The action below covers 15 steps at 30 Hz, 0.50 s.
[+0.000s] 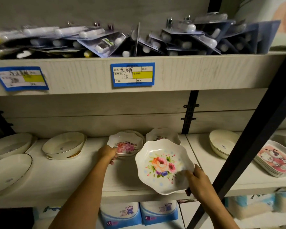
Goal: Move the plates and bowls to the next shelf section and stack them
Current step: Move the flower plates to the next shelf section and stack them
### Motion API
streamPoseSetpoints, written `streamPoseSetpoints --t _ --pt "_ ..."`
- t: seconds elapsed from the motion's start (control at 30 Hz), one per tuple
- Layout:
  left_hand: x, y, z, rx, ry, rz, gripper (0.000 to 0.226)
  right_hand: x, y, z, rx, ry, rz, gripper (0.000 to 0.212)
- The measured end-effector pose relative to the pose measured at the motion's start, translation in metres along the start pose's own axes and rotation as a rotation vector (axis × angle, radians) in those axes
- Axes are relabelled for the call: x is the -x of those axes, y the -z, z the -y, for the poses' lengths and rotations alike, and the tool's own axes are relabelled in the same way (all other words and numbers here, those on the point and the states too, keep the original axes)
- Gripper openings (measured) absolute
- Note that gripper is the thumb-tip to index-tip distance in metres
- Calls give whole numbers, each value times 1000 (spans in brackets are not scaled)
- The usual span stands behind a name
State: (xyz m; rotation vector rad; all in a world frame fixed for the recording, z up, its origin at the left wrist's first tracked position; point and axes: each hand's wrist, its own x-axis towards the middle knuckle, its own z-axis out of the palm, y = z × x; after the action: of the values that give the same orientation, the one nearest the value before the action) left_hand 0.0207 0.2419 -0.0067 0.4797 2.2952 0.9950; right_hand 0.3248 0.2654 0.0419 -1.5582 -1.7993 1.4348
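Plates with flowers sit near the middle of the shelf (82,176). The right hand (199,182) has its fingers closed on the edge of a wavy flower plate (163,166), tilted up over the front edge of the shelf. The next section, with a cream bowl (223,145), lies to the right, past the seam in the shelf, so this hand is nearer to it. The left hand (108,153) has its fingers curled on the near rim of another flower plate (125,143), further back. I think that plate goes next.
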Motion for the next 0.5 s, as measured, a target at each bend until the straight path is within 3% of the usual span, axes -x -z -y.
streamPoseSetpoints --t 0.13,0.3,0.5 --pt "4 7 -3 11 -16 13 22 0 -1 0 -13 12 1 18" --pt "21 38 -3 -59 -163 -40 36 3 1 3 -52 42 19 15" --pt "81 84 13 -115 -251 -3 31 17 10 3 -63 58 -1 13"
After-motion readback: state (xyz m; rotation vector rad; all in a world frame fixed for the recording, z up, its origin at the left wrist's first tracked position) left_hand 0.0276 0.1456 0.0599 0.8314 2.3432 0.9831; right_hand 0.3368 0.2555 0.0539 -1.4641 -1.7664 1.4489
